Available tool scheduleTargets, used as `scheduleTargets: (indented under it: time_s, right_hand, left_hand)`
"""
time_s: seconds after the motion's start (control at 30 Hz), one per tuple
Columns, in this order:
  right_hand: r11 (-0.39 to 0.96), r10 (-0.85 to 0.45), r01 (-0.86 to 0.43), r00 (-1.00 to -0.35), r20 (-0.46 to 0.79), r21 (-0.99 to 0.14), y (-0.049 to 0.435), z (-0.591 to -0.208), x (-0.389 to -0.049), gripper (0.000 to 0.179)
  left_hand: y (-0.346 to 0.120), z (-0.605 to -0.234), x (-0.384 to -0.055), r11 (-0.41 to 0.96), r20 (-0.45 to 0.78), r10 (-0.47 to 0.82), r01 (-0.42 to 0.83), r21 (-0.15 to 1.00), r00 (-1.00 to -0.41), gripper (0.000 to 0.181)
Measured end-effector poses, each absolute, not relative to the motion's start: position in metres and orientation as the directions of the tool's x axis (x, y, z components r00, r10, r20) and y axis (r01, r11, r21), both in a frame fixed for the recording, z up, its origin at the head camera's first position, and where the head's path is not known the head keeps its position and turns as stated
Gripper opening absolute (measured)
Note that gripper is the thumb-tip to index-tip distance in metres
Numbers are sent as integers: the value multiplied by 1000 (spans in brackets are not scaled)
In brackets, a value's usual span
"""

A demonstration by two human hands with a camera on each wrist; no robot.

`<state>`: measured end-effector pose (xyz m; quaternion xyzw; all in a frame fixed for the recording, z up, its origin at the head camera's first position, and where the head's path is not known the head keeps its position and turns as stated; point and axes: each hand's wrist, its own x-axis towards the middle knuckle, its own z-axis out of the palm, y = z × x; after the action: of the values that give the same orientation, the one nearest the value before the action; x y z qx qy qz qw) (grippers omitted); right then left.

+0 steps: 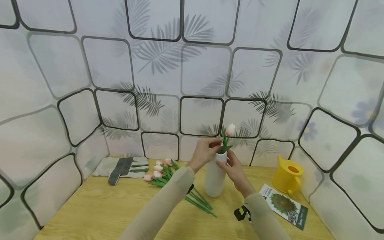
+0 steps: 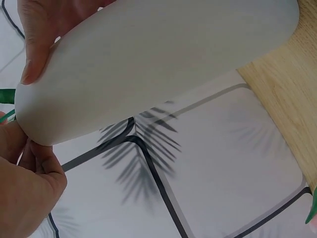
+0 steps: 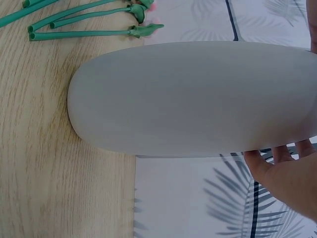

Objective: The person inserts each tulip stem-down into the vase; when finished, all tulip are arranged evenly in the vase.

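A white vase (image 1: 214, 178) stands upright on the wooden table. From its mouth rises one pink-and-white tulip (image 1: 230, 130) with green leaves; the lower stem is hidden inside. My left hand (image 1: 205, 151) pinches the tulip just above the rim, fingers curled. On the vase's upper right side, my right hand (image 1: 235, 168) grips the neck with thumb and fingers. The left wrist view has the left hand (image 2: 29, 186) at the vase mouth, and the right hand (image 2: 42, 29) on the opposite side. In the right wrist view, the right hand's fingers (image 3: 257, 163) lie against the vase (image 3: 188, 99).
Several more tulips (image 1: 158, 171) lie left of the vase, stems toward the front. Grey-and-white gloves (image 1: 123, 168) lie at the back left. A yellow watering can (image 1: 286, 176) stands at right behind a seed packet (image 1: 285, 205). Patterned cloth (image 1: 159, 113) hangs behind the table.
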<state>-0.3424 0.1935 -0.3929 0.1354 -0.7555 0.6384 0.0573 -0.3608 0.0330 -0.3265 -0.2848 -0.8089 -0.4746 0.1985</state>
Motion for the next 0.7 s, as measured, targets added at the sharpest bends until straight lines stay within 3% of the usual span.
scheduleTargets:
  time_s: [0.4, 0.7]
  right_hand:
    - [154, -124, -278, -958, 260, -948, 191, -387, -343, 72]
    - [171, -119, -270, -960, 253, -947, 191, -390, -342, 73]
  left_hand:
    - [13, -330, -363, 287, 617, 235, 660, 694, -751, 21]
    - [-21, -349, -362, 308, 596, 251, 647, 698, -763, 20]
